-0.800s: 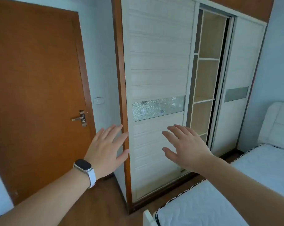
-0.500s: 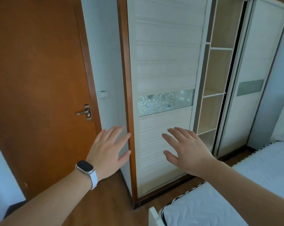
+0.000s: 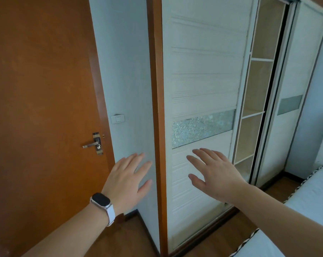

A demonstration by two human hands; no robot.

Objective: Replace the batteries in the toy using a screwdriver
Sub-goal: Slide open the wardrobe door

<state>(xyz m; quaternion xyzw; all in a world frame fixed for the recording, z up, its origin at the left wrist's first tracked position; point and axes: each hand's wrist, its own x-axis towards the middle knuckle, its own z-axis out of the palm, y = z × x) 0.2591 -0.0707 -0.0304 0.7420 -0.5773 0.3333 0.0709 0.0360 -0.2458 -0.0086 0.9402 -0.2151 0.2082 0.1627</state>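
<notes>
No toy, battery or screwdriver shows in the head view. My left hand (image 3: pixel 126 180) is held out in the air with the fingers straight and spread, palm away, a black watch on a white strap at its wrist. My right hand (image 3: pixel 217 175) is held out the same way beside it, fingers straight, holding nothing. Both hands hover in front of the white wall strip and the wardrobe's sliding door (image 3: pixel 203 89), touching neither.
A brown wooden door (image 3: pixel 42 108) with a metal lever handle (image 3: pixel 94 143) stands at the left. A light switch (image 3: pixel 117 119) sits on the wall. The wardrobe's open section shows shelves (image 3: pixel 257 86). A white mattress (image 3: pixel 305 216) lies at the lower right on wooden floor.
The view has shifted right and closer to the wardrobe; the door and wardrobe appear larger. Both hands stay raised and spread, holding nothing.
</notes>
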